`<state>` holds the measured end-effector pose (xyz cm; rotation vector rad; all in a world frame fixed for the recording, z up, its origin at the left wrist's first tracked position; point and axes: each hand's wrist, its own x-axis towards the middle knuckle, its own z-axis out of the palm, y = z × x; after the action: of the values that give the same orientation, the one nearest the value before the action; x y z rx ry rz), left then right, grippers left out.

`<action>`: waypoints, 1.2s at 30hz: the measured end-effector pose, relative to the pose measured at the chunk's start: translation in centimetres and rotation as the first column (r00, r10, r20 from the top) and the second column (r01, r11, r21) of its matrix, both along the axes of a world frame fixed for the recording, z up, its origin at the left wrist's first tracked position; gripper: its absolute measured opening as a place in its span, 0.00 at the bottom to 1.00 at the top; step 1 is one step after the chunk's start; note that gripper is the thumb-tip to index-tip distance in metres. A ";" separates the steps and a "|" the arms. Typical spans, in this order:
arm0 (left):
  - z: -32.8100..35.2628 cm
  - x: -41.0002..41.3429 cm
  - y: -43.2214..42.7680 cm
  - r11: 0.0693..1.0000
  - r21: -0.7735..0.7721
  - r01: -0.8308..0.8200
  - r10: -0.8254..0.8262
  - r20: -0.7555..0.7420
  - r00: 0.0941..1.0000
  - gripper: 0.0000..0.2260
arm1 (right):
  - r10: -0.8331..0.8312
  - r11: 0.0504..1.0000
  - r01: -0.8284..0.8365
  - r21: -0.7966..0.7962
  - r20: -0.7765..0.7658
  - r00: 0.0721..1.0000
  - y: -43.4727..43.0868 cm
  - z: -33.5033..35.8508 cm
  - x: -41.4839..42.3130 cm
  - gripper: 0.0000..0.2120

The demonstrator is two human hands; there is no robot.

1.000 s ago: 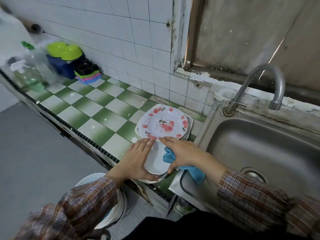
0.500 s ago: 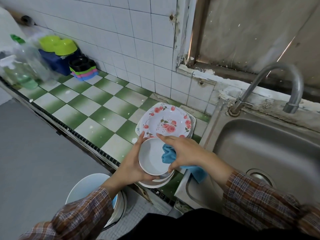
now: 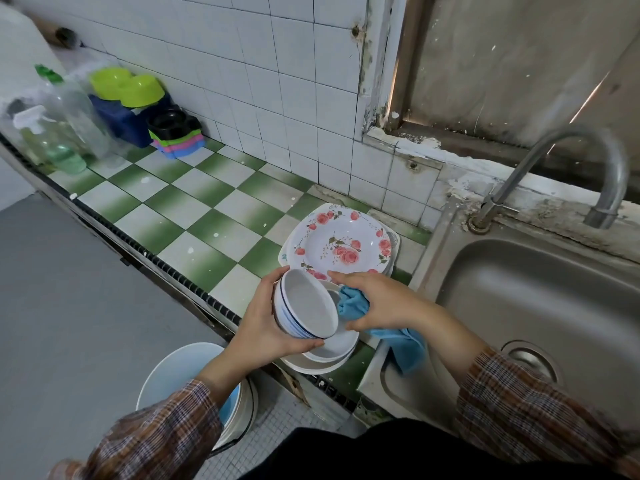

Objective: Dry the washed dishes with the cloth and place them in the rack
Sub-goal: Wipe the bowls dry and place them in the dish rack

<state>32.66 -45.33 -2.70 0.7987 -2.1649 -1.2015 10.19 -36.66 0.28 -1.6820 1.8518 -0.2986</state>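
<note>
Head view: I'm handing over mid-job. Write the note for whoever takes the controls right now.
Left grip: holds the blue-rimmed bowl, tilted, above the stack of white dishes at the counter edge.
Right grip: holds the bunched blue cloth at the bowl's rim; the cloth's tail hangs toward the sink.
Floral plates: stacked behind, beside the sink.
Done: bowl picked up.
Left: wipe it, then the other dishes. No rack in view.
</note>
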 end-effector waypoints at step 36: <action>2.5 -2.7 1.6 0.732 -0.548 0.404 -0.168 0.429 0.887 0.51 | -0.354 0.930 0.368 -0.030 0.206 0.912 2.3 -0.6 0.2 0.23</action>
<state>29.93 -43.72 -0.17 0.3947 -2.8311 -0.3793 10.40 -34.39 -0.31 -1.2872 2.0103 -0.6638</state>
